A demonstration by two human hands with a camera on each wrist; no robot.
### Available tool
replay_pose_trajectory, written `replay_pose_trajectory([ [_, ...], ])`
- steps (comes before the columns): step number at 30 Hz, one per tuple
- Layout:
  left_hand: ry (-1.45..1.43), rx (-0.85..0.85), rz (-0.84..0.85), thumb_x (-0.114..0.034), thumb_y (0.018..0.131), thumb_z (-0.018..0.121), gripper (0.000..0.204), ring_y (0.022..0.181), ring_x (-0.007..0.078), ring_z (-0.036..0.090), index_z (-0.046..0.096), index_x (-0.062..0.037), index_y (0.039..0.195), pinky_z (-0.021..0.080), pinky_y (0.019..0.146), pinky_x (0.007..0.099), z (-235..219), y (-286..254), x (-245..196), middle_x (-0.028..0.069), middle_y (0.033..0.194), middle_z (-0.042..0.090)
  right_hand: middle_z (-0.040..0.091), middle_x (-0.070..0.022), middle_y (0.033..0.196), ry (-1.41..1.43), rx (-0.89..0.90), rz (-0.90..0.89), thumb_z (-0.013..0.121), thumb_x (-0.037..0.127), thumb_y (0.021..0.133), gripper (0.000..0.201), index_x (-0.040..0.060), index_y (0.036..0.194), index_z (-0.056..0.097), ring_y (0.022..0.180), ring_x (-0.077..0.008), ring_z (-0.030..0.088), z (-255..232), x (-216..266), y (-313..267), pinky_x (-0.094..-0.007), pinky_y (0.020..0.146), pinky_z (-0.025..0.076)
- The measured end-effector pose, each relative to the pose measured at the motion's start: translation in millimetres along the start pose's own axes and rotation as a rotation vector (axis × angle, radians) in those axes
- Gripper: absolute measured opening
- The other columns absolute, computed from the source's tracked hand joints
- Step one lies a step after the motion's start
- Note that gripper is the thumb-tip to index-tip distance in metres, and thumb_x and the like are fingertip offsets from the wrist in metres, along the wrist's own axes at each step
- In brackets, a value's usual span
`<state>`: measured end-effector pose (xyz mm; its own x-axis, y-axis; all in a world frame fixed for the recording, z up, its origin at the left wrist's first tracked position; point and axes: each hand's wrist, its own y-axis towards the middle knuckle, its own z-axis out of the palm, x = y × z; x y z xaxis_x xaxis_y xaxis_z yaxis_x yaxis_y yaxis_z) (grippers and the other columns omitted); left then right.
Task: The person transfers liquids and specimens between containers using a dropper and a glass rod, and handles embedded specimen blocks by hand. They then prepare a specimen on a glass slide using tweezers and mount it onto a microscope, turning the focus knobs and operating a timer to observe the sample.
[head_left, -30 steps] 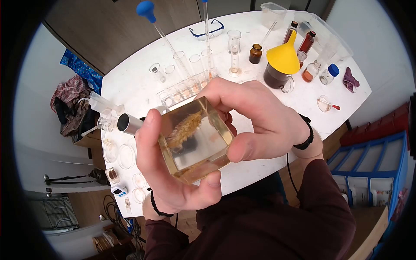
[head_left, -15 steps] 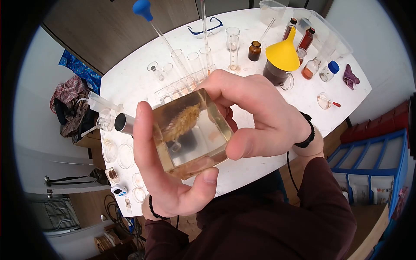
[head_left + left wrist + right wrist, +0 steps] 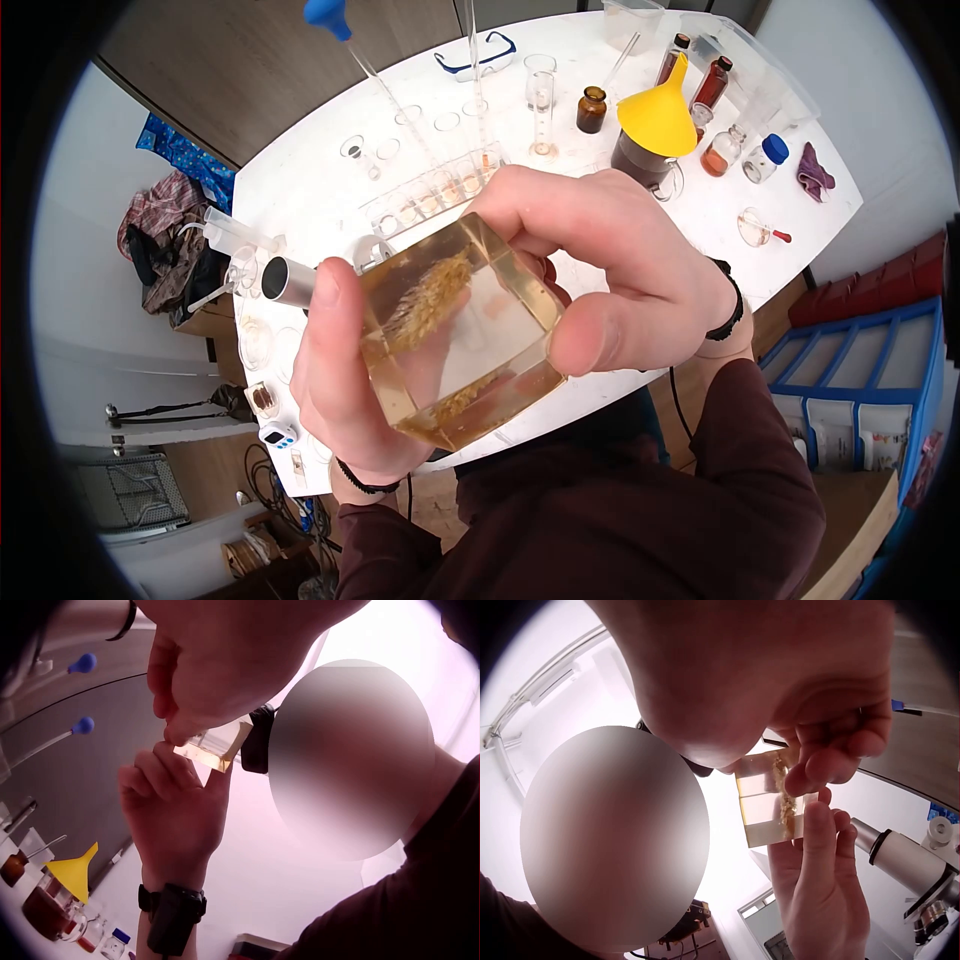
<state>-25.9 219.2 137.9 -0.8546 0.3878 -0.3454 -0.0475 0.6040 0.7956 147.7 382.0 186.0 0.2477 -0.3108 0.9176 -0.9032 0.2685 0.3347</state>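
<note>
On my head feed, the clear, amber-tinted block (image 3: pixel 480 345) was held up between both hands, above the white table (image 3: pixel 300 165). My left hand (image 3: pixel 345 385) gripped its left side; my right hand (image 3: pixel 625 265) pinched the opposite side. Glossy flat faces and straight edges enclosed a bristly, yellowish, elongated piece (image 3: pixel 430 300). Beyond, a yellow funnel (image 3: pixel 655 118) sat spout-up on a dark-filled glass mug (image 3: pixel 640 165).

The left hand (image 3: pixel 350 385) is probably covering part of a clear dish (image 3: pixel 283 350) near the desk (image 3: pixel 290 200)'s left edge; the yellow funnel (image 3: pixel 658 120) is hiding the mug (image 3: pixel 636 160)'s rim; a thin pipette (image 3: pixel 473 60)'s top is extending beyond view.
</note>
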Motion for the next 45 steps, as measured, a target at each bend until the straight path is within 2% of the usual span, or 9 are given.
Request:
replay_pose_trajectory([
  [2, 0.029, 0.018, -0.014, -0.026, 0.069, 0.099, 0.122, 0.126, 0.0276, 0.06, 0.024, -0.0003, 0.161, 0.051, 0.108, 0.0414, -4.4, -9.1, 5.8, 0.0178, 0.145, 0.051, 0.063, -0.0052, 0.078, -0.012, 0.023, -0.049, 0.057, 0.082, 0.087, 0.092, -0.0069, 0.112, 0.058, 0.065, -0.0114, 0.057, -1.3, -2.3, 0.8, -0.0258, 0.059, 0.044],
  [12, -0.108, 0.045, 0.0, -0.021, 0.065, 0.101, 0.127, 0.128, 0.026, 0.058, 0.021, -0.0025, 0.163, 0.047, 0.112, 0.0424, -1.0, -6.4, 5.0, 0.0151, 0.147, 0.05, 0.063, -0.0043, 0.078, -0.006, 0.066, -0.072, 0.06, 0.081, 0.086, 0.093, -0.0082, 0.112, 0.057, 0.063, -0.0097, 0.057, -4.5, -4.9, 1.2, -0.0243, 0.056, 0.043],
  [20, -0.216, -0.097, -0.239, -0.024, 0.066, 0.1, 0.129, 0.129, 0.0227, 0.057, 0.017, -0.0029, 0.164, 0.044, 0.114, 0.0387, 8.0, -10.6, -3.7, 0.0129, 0.146, 0.051, 0.06, -0.0026, 0.076, 0.011, 0.039, -0.07, 0.06, 0.079, 0.088, 0.091, -0.0074, 0.114, 0.057, 0.062, -0.009, 0.055, -2.1, -5.2, 1.1, -0.0239, 0.056, 0.042],
  [24, -0.131, -0.044, -0.126, -0.027, 0.065, 0.1, 0.131, 0.13, 0.0223, 0.056, 0.017, -0.0022, 0.164, 0.044, 0.114, 0.0383, 7.0, -3.2, -1.8, 0.012, 0.146, 0.051, 0.06, -0.0024, 0.076, 0.003, 0.048, -0.056, 0.06, 0.079, 0.088, 0.09, -0.0067, 0.114, 0.057, 0.063, -0.0092, 0.055, -3.3, -4.0, 1.4, -0.024, 0.056, 0.042],
  [27, -0.192, 0.004, -0.059, -0.032, 0.066, 0.099, 0.133, 0.131, 0.0225, 0.055, 0.016, -0.0016, 0.164, 0.044, 0.113, 0.0383, 5.7, 1.9, -2.4, 0.0125, 0.146, 0.05, 0.06, -0.002, 0.076, -0.013, 0.024, -0.07, 0.06, 0.079, 0.088, 0.089, -0.0062, 0.115, 0.058, 0.063, -0.0092, 0.056, -2.6, -4.2, 1.7, -0.024, 0.056, 0.043],
  [32, -0.507, 0.008, -0.095, -0.03, 0.087, 0.086, 0.12, 0.104, 0.0369, 0.072, -0.002, -0.0006, 0.164, 0.062, 0.084, 0.0439, 9.8, 14.8, -14.4, 0.0353, 0.13, 0.06, 0.062, -0.0018, 0.077, -0.008, 0.044, -0.045, 0.061, 0.078, 0.088, 0.088, -0.0056, 0.116, 0.059, 0.065, -0.009, 0.056, -3.8, -3.2, 1.5, -0.0242, 0.058, 0.044],
  [36, -0.51, -0.092, -0.194, -0.035, 0.083, 0.089, 0.129, 0.104, 0.0374, 0.072, -0.005, 0.0006, 0.163, 0.062, 0.083, 0.0442, 12.2, 12.7, -17.8, 0.0353, 0.13, 0.06, 0.062, -0.0019, 0.078, -0.028, 0.032, -0.042, 0.061, 0.077, 0.089, 0.087, -0.0052, 0.116, 0.059, 0.065, -0.009, 0.057, -3.4, -5.6, 2.5, -0.0243, 0.058, 0.045],
  [39, -0.369, 0.033, -0.086, -0.036, 0.084, 0.087, 0.126, 0.105, 0.0377, 0.072, -0.004, 0.0012, 0.163, 0.062, 0.084, 0.0443, 7.0, 15.4, -13.3, 0.035, 0.128, 0.061, 0.062, -0.0018, 0.078, -0.019, 0.03, -0.04, 0.061, 0.077, 0.089, 0.086, -0.0049, 0.116, 0.059, 0.066, -0.009, 0.057, -2.9, -4.8, 2.6, -0.0242, 0.059, 0.045],
  [45, -0.304, -0.01, -0.117, -0.026, 0.081, 0.089, 0.119, 0.113, 0.0331, 0.068, 0.007, -0.002, 0.163, 0.059, 0.094, 0.0435, 4.8, 5.7, -8.6, 0.0271, 0.135, 0.057, 0.061, -0.0028, 0.077, 0.04, 0.027, -0.054, 0.06, 0.078, 0.089, 0.088, -0.0058, 0.116, 0.058, 0.064, -0.0099, 0.057, -0.5, -4.9, 3.0, -0.025, 0.057, 0.045],
])
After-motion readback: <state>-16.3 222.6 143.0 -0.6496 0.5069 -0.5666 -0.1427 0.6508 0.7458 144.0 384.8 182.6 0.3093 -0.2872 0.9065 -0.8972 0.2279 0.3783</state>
